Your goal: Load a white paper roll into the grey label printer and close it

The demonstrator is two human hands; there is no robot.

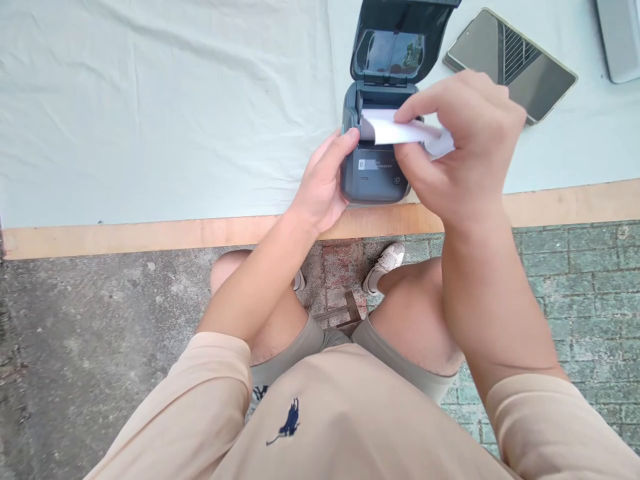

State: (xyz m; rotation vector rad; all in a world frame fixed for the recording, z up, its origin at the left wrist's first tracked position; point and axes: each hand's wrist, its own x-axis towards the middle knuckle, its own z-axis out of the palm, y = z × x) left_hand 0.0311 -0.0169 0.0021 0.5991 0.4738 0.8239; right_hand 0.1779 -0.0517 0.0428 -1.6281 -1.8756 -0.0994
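A dark portable label printer is at the table's front edge, its lid swung up and back. My left hand wraps round the printer's left side, the thumb at the rim of the open compartment. Between the thumb and fingers of my right hand is a strip of white paper, pinched over the compartment. One end of the strip reaches the compartment's left part; the other curls under my right palm. My right hand hides the printer's right side. A small label and a power button show on the printer's front.
A smartphone lies on the pale cloth just beyond my right hand. Part of a grey flat device shows at the far right corner. A wooden table edge runs across in front of my knees.
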